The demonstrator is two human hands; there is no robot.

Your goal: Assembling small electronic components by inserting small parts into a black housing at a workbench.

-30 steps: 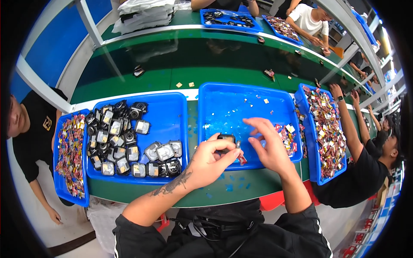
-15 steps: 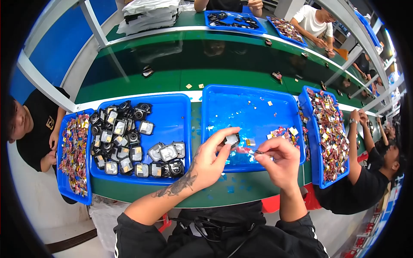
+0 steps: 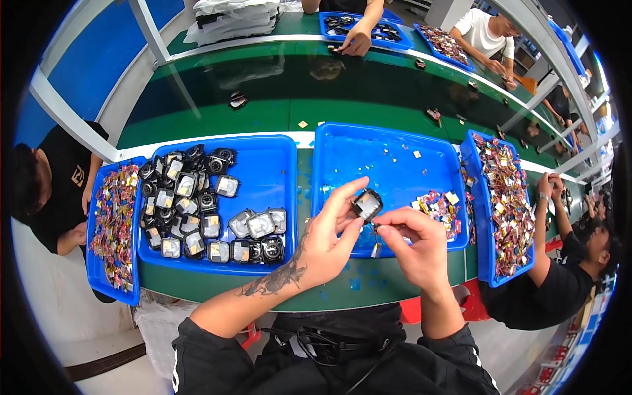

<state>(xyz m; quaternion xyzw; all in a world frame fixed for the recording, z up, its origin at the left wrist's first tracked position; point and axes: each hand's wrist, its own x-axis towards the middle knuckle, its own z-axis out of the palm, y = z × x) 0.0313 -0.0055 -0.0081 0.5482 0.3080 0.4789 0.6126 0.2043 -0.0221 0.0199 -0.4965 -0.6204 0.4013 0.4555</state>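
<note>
My left hand (image 3: 329,240) is closed around the edges of a square black smartwatch case (image 3: 367,204), held tilted above the near part of a blue tray (image 3: 395,135). A light grey inner face of the case shows. Close against the case's lower right edge, my right hand (image 3: 418,247) pinches something small and dark between thumb and forefinger. A small pale sliver (image 3: 376,250) hangs just under those fingertips; whether it is joined to the pinched thing I cannot tell. Inside the tray, small pink, white and yellow parts (image 3: 438,207) are heaped at the right.
On the left, another blue tray (image 3: 263,148) holds many smartwatch cases (image 3: 187,204). Narrow trays of small parts (image 3: 115,227) (image 3: 503,204) flank both. Beyond runs a green conveyor belt (image 3: 263,118) with scattered pieces. Co-workers sit left, right and opposite; one hand (image 3: 357,41) reaches over the belt.
The watch case has turned to show more of its face, and my right fingertips have come in against it. Belt pieces have shifted right. A co-worker's hand opposite has reached down to the belt.
</note>
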